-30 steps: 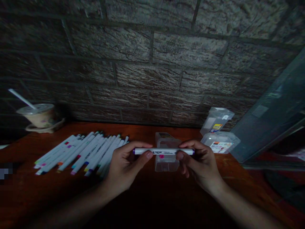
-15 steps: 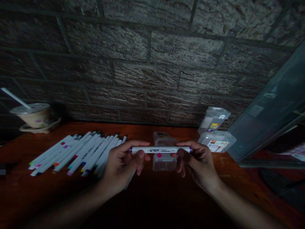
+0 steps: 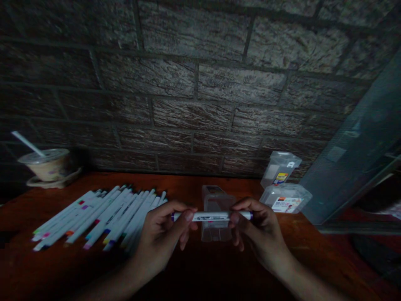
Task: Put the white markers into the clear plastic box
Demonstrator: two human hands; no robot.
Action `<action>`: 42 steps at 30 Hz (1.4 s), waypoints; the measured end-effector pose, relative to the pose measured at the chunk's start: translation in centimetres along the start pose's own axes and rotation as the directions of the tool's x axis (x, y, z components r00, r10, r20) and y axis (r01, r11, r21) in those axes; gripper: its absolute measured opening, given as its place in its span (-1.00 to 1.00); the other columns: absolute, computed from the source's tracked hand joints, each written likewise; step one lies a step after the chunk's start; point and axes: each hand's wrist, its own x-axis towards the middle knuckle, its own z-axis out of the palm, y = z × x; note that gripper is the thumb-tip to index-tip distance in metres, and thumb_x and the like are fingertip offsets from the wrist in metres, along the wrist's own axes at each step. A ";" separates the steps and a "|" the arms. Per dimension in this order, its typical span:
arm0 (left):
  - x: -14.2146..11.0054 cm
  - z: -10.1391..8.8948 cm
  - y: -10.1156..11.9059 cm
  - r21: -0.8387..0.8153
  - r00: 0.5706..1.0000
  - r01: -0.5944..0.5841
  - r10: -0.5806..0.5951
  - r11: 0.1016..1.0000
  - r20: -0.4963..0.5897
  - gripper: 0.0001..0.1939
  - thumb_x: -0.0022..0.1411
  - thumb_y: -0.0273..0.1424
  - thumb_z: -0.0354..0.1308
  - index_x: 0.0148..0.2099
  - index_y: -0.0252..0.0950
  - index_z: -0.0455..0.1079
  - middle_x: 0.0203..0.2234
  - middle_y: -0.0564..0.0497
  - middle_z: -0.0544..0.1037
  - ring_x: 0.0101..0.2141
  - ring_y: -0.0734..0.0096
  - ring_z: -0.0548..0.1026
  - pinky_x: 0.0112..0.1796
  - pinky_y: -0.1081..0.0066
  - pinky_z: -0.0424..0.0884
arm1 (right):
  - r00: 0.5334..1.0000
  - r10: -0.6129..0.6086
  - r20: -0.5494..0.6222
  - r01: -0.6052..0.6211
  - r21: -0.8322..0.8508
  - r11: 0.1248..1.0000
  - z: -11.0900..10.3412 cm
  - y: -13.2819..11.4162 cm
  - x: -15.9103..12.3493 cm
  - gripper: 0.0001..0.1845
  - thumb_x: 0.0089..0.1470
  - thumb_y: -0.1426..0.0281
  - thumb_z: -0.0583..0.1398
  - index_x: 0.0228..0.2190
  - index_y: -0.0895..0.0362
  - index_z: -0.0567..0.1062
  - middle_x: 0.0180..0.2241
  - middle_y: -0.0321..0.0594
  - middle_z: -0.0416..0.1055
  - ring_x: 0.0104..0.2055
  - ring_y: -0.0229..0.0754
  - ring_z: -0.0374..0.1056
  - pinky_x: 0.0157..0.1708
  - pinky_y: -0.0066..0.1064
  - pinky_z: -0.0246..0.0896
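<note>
From here, the whole scene sits lower in view than a moment ago, and the marker [image 3: 212,216] now nearly covers the pink spot [image 3: 210,221] that showed below it. The left hand [image 3: 159,234] and right hand [image 3: 263,234] face each other, palms inward, fingers pinched closed on the marker near its purple ends. It's held level in front of the clear box [image 3: 216,235] on the counter [image 3: 178,182], right of the loose markers [image 3: 103,215].

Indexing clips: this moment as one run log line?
left hand: grips purple-ended marker; right hand: grips same marker; loose markers: on table; clear plastic case: beyond held marker
</note>
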 end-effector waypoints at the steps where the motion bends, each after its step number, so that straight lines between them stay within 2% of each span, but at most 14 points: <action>1: 0.0 0.0 0.0 0.009 1.000 0.006 -0.006 1.000 -0.006 -0.73 0.32 -0.20 0.32 -0.26 -0.32 0.57 -0.63 0.05 0.56 -0.73 0.59 0.38 -0.68 0.61 0.31 | 1.000 0.008 -0.004 -0.008 0.003 1.000 0.0 0.1 0.0 -0.80 0.08 0.31 0.47 -0.32 0.11 0.59 -0.53 -0.33 0.58 -0.69 -0.34 0.45 -0.74 -0.64 0.34; 8: 0.0 0.1 0.3 0.033 1.000 0.006 -0.006 0.999 -0.016 -0.78 0.21 -0.27 0.42 -0.23 -0.34 0.58 -0.63 0.09 0.54 -0.75 0.61 0.37 -0.71 0.64 0.25 | 1.000 0.013 -0.006 -0.013 -0.009 1.000 0.0 0.1 0.1 -0.77 0.09 0.27 0.46 -0.35 0.12 0.57 -0.53 -0.30 0.61 -0.69 -0.31 0.46 -0.75 -0.61 0.33; 13: 0.1 0.1 0.0 -0.023 0.996 0.085 -0.086 0.996 -0.015 -0.75 0.27 -0.22 0.37 -0.18 -0.33 0.59 -0.60 0.05 0.57 -0.73 0.59 0.36 -0.70 0.61 0.28 | 0.999 0.044 -0.002 -0.044 0.018 0.999 0.0 -0.3 0.2 -0.80 0.10 0.28 0.45 -0.35 0.11 0.59 -0.52 -0.28 0.63 -0.69 -0.30 0.47 -0.75 -0.61 0.34; 19: 0.2 0.0 0.1 -0.141 0.998 0.070 -0.070 0.988 0.001 -0.69 0.33 -0.17 0.29 -0.10 -0.33 0.61 -0.52 -0.01 0.60 -0.67 0.53 0.38 -0.67 0.52 0.35 | 1.000 0.025 0.007 -0.026 0.027 0.999 -0.2 -0.6 0.3 -0.80 0.13 0.26 0.42 -0.32 0.12 0.62 -0.50 -0.23 0.64 -0.68 -0.25 0.49 -0.73 -0.55 0.40; 26: 0.3 0.0 0.2 0.046 0.999 0.047 -0.048 0.998 0.012 -0.77 0.28 -0.25 0.35 -0.21 -0.35 0.57 -0.58 0.03 0.59 -0.71 0.60 0.37 -0.68 0.60 0.25 | 1.000 0.018 -0.014 -0.018 -0.012 1.000 -0.1 -0.3 0.3 -0.79 0.08 0.29 0.46 -0.39 0.14 0.60 -0.56 -0.27 0.60 -0.70 -0.30 0.45 -0.75 -0.60 0.35; 35: 0.5 0.2 0.7 0.005 0.999 0.042 -0.042 0.999 0.011 -0.75 0.26 -0.28 0.35 -0.09 -0.33 0.56 -0.50 0.01 0.64 -0.70 0.57 0.39 -0.68 0.54 0.36 | 0.997 0.008 -0.079 -0.011 -0.047 0.999 0.0 -0.4 0.5 -0.78 0.07 0.26 0.47 -0.30 0.12 0.65 -0.51 -0.23 0.65 -0.73 -0.25 0.45 -0.82 -0.55 0.35; 38: 0.5 0.2 0.6 -0.014 0.998 0.043 -0.043 0.999 0.046 -0.78 0.29 -0.31 0.34 -0.07 -0.31 0.56 -0.61 0.10 0.55 -0.70 0.56 0.40 -0.67 0.57 0.34 | 0.997 -0.011 -0.072 0.008 -0.049 0.999 0.0 -0.4 0.5 -0.77 0.04 0.28 0.49 -0.26 0.10 0.69 -0.53 -0.21 0.65 -0.73 -0.24 0.46 -0.82 -0.54 0.36; 42: 0.2 0.0 0.6 -0.033 0.997 0.030 -0.028 0.999 0.073 -0.80 0.29 -0.35 0.35 -0.06 -0.29 0.56 -0.67 0.15 0.49 -0.71 0.58 0.39 -0.67 0.60 0.34 | 0.999 0.000 -0.037 -0.001 -0.041 0.999 -0.1 -0.3 0.5 -0.78 0.00 0.35 0.51 -0.27 0.08 0.70 -0.68 -0.28 0.57 -0.74 -0.22 0.45 -0.80 -0.58 0.36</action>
